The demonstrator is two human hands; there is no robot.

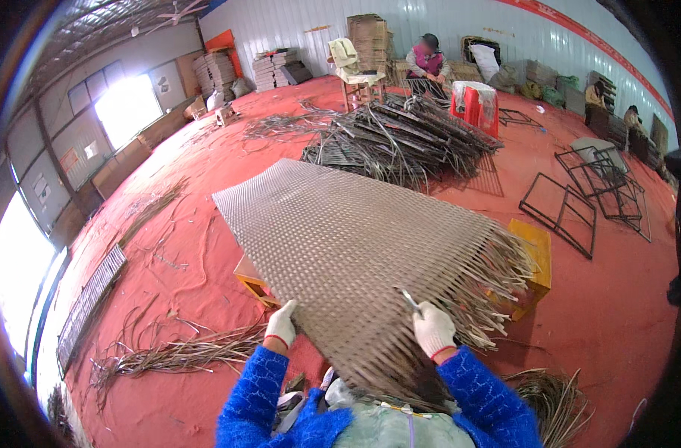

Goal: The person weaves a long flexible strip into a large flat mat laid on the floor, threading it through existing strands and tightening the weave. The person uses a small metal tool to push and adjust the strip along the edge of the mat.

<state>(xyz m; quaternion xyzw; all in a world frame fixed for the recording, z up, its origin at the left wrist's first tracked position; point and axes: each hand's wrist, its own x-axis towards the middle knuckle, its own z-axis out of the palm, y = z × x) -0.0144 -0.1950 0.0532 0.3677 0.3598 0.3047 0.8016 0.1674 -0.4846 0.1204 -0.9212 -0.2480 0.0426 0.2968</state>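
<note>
Weaving is the step in hand, I judge: a large grey-brown woven strip mat [340,239] lies tilted across low yellow wooden stools [538,254] before the person. The white-gloved left hand [281,322] grips its near edge, fingers curled. The white-gloved right hand [433,328] is closed on a thin metal tool [410,299] among loose strip ends. No containers stand near.

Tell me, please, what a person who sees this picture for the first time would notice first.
First comes the large woven mat, lying tilted across the middle with loose strips fraying at its right edge. At its near edge, two white-gloved hands work: the left hand grips the mat's edge and the right hand holds a small metal tool against the weave. Behind it lies a dark pile of woven panels on the red floor.
</note>
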